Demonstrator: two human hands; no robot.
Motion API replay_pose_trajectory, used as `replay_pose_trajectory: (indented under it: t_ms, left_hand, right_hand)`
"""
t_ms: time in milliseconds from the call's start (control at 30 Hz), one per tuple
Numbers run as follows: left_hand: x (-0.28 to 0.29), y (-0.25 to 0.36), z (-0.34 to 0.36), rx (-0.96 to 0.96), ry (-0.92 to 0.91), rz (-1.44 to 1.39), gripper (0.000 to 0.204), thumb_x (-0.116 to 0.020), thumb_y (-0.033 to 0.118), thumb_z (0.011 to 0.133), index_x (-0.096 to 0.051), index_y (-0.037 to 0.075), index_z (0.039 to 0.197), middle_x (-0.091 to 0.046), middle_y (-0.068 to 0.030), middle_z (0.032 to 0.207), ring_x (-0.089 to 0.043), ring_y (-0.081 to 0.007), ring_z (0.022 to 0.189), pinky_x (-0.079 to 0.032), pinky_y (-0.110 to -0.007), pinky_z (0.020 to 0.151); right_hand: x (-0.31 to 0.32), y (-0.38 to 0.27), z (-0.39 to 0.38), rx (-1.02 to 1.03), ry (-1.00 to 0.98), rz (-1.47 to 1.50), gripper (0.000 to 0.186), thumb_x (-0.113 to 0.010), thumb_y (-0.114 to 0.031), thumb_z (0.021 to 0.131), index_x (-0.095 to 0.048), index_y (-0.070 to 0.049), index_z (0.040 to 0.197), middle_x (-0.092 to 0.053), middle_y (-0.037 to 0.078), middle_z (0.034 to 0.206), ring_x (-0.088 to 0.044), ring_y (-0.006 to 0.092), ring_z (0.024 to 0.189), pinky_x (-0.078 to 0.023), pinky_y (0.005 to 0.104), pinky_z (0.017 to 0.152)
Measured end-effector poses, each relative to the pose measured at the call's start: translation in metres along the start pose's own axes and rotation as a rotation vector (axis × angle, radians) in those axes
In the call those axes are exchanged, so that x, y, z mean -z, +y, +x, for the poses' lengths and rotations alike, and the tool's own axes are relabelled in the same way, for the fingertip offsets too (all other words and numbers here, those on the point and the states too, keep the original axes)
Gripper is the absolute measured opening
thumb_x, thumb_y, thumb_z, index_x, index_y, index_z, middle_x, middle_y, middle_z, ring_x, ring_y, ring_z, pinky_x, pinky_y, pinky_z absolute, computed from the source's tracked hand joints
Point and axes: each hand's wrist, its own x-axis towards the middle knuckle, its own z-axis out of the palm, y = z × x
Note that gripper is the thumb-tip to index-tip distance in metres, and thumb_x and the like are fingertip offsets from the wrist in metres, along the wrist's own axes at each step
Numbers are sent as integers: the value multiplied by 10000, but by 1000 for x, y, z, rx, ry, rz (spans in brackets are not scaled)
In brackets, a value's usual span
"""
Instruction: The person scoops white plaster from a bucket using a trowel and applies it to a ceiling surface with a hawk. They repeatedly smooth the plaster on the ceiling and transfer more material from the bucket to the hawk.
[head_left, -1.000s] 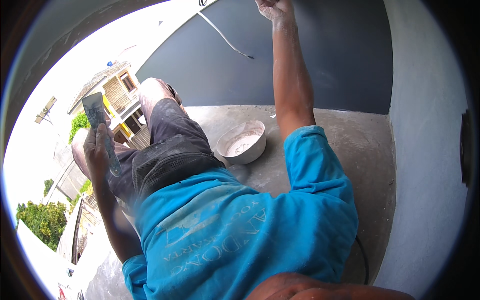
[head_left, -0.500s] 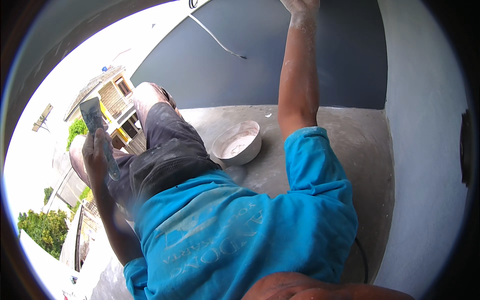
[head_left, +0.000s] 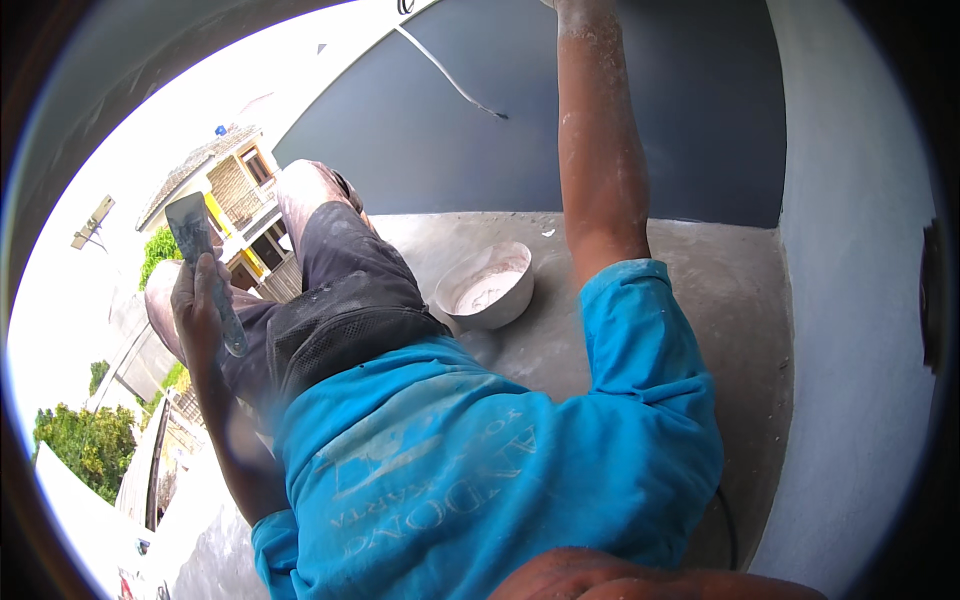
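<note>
My left hand (head_left: 196, 300) is closed round the handle of a putty knife (head_left: 188, 226), held beside my bent knees with its wide grey blade pointing up. The blade and handle are smeared with dried material. Stretched far up and ahead, my right arm runs to the top edge, where only the wrist and a bit of my dusty right hand (head_left: 588, 8) show; its fingers are cut off. A white bowl (head_left: 512, 306) with pale pinkish-white paste (head_left: 488, 288) in it stands on the floor, between my legs and right arm, touched by neither hand.
A dark grey wall panel (head_left: 690, 120) rises ahead, with a loose white cable (head_left: 450, 78) hanging over it. To the right is a pale wall (head_left: 850, 300). The concrete floor (head_left: 720, 290) lies below. At left, the space opens toward a house (head_left: 235, 185) and trees (head_left: 85, 450).
My right hand has slid farther past the top edge, so less of it shows. The whole view has shifted slightly. The putty knife stays in my left hand.
</note>
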Motion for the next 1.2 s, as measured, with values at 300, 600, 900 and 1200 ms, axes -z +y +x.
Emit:
replay_pose_trajectory:
  t_ms: [300,600,900,1200]
  left_hand:
    - [8,-7,4,-1,14,-8,294,-500,236,976,-613,-10,1092,-567,-7,743,-515,-68,605,-412,-200,535]
    - [14,-9,2,-15,-3,-33,317,-496,287,990,-610,2,1067,-556,1,747,-496,-62,624,-403,-199,558]
    - [11,-5,1,2,-20,-2,327,-492,290,989,-601,-11,1052,-550,-1,750,-494,-69,628,-404,-209,559]
    - [16,-15,1,20,8,-10,299,-491,278,988,-609,4,1007,-553,0,743,-494,-70,614,-404,-212,551]
  right_hand:
    - [9,-25,-41,14,-286,107,453,-264,-11,953,-153,273,1288,-215,415,1400,-232,508,1336,-374,502,1094]
    - [35,59,0,-102,-165,113,532,-299,45,922,-37,242,1341,-119,429,1419,-198,500,1353,-323,495,1125]
    - [4,11,-17,-74,-236,172,483,-207,-32,972,-65,279,1313,-185,450,1386,-261,490,1329,-367,466,1102]
    - [6,16,-59,170,-403,-37,373,-303,30,936,-291,309,1183,-340,453,1282,-400,505,1239,-413,459,1078]
